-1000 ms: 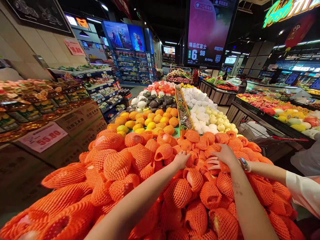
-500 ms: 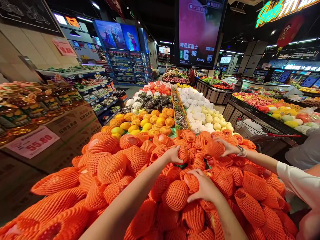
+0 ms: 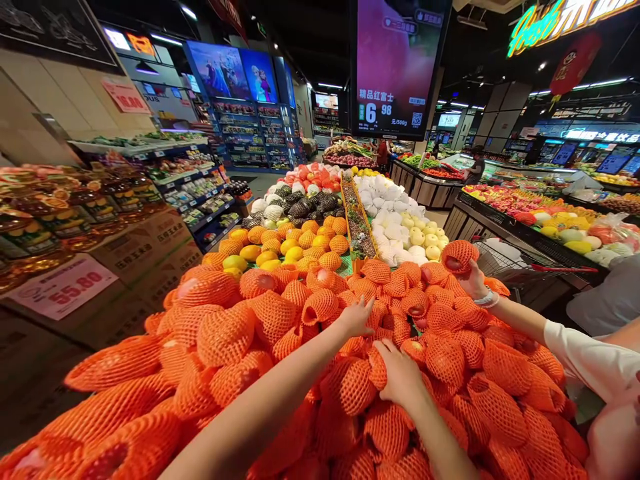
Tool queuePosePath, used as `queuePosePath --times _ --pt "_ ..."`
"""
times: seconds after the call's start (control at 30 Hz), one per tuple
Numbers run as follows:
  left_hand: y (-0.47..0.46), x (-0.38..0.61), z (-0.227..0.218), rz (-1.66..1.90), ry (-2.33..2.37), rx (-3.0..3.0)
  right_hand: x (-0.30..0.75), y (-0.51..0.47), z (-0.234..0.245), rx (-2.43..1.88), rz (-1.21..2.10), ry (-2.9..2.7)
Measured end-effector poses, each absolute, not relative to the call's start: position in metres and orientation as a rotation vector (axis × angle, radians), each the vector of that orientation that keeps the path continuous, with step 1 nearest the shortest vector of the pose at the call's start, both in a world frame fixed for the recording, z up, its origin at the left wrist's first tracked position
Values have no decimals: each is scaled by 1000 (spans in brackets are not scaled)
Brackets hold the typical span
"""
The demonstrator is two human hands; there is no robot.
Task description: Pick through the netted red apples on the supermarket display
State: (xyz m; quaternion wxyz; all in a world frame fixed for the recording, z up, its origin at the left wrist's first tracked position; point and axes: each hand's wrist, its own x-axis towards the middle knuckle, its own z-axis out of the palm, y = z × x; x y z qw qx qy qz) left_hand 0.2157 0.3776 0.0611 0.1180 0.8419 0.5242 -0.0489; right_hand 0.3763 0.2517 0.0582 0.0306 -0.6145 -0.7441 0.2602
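Observation:
A big heap of fruits in orange foam nets (image 3: 225, 333) fills the display in front of me. My left hand (image 3: 356, 315) reaches far into the heap, fingers spread and resting on the nets, holding nothing. My right hand (image 3: 397, 373) is nearer to me, its fingers curled over one netted fruit (image 3: 376, 369) near the middle of the heap. To the right, another person's hand (image 3: 473, 280) with a wristwatch lifts a netted fruit (image 3: 459, 255) above the heap; a white sleeve (image 3: 580, 357) follows the arm.
Behind the heap lie yellow and orange citrus (image 3: 290, 247), dark and red fruit (image 3: 315, 193) and white-netted pears (image 3: 395, 213). A shopping cart (image 3: 520, 267) stands at the right. Shelves with packaged goods and a price card (image 3: 65, 287) line the left. A price screen (image 3: 395, 67) hangs overhead.
My right hand drew back from the far side of the heap to its middle and curled over a fruit. The other person's hand picked a netted fruit up and raised it.

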Motion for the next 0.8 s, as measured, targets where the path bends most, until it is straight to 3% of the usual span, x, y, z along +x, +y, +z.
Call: queuePosePath --times 0.17,0.3,0.47,0.63,0.8 --pt "342 202 101 -181 1356 2468 407 264 46 -1651 1018 -2067" --pt "283 194 98 -278 1307 2394 443 266 46 -1284 1276 -1582" --pt "233 205 74 -303 1426 2387 474 284 73 -1273 608 -1290" --pt "258 198 101 -144 1581 2498 458 284 98 -1437 433 -1826" --pt "315 175 128 -146 1631 2647 402 292 81 -1870 202 -2262"
